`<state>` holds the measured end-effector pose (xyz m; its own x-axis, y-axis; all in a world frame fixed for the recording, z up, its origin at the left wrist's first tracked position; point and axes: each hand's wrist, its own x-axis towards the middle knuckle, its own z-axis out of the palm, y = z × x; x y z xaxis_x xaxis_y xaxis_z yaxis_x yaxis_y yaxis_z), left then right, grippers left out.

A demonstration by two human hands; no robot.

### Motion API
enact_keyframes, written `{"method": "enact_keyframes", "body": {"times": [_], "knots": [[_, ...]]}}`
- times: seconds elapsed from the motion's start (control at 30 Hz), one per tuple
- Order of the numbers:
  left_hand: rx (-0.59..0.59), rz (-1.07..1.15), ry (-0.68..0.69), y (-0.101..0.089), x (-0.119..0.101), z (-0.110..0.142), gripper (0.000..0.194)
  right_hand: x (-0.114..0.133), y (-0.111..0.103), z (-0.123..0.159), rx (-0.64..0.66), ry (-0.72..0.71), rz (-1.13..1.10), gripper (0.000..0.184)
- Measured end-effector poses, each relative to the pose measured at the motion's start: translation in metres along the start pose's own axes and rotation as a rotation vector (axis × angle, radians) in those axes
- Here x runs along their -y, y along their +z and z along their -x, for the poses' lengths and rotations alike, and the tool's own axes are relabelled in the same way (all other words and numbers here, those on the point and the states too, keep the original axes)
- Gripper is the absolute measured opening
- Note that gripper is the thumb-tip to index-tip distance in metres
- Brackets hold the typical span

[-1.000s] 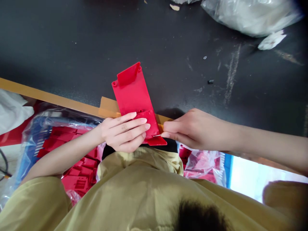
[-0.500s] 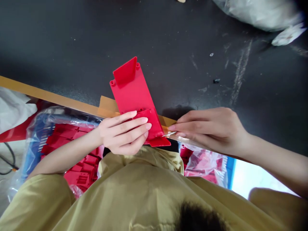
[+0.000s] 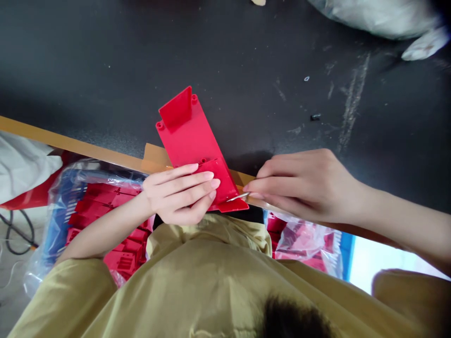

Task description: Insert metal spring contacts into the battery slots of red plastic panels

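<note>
A red plastic part [image 3: 192,131] with upright end flaps and small screw posts lies tilted across the table edge. My left hand [image 3: 183,192] grips its near end, fingers laid over the top; the thumb is hidden. My right hand [image 3: 299,183] pinches a thin metal blade [image 3: 237,197], whose handle is concealed by the fingers. The blade's tip lies at the inner corner of the near flap [image 3: 234,205], apparently touching the red plastic.
Blue crates lined with clear bags, the left crate [image 3: 58,220] and right crate [image 3: 347,249], hold several red parts below the table edge. On the dark table [image 3: 105,61] are a small black piece [image 3: 315,117], a pale ring [image 3: 306,79] and a white plastic bag [image 3: 380,16].
The blade's tip has slid left along the near flap's corner, with my right hand shifting slightly left. The red part has moved a little left in view, still under my left hand.
</note>
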<state>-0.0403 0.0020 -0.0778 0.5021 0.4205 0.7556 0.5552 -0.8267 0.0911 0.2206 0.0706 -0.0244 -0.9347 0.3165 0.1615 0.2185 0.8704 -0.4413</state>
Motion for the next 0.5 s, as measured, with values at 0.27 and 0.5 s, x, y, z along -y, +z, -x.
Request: {"method": "enact_keyframes", "body": {"times": [0.27,0.5], "knots": [[-0.004,-0.083,-0.056,0.001,-0.0024,0.0001,0.015,-0.003,0.0034,-0.0003,0.013,0.044,-0.111,0.014],[-0.039,-0.041,0.042,-0.0002,0.0013,-0.0019,0.017,-0.0065,0.0007,-0.0004,0.049,0.046,-0.152,0.014]]}}
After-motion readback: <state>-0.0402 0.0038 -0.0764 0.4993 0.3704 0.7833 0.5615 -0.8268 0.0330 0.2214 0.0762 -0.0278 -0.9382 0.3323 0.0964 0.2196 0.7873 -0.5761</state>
